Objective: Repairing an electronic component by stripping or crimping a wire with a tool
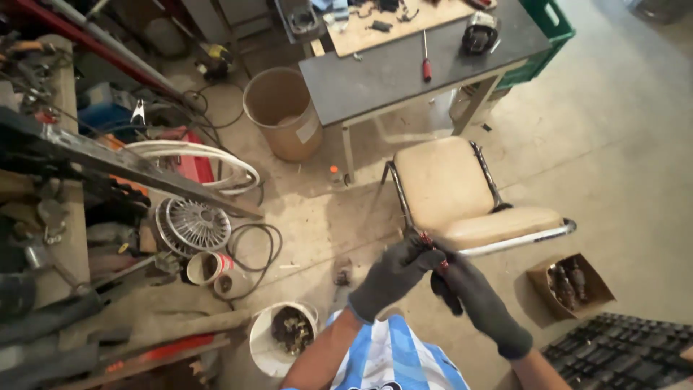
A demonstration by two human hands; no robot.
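Cluttered workshop floor is stretching out below, and going from the left, a spoked wheel (193, 224) is lying flat beside a coil of black cable (254, 249), while a white bucket (282, 338) of dark scrap is sitting near the person's knee, within easy reach. Both gloved hands are meeting above the front edge of a tan chair (462, 195). The left hand (393, 274) is curling closed around the near end of a small reddish-dark part (432, 249), steadying it, while the right hand (476, 300) is closing on its other end, apparently working it. Farther right, a cardboard box (570, 285) is holding similar dark pieces.
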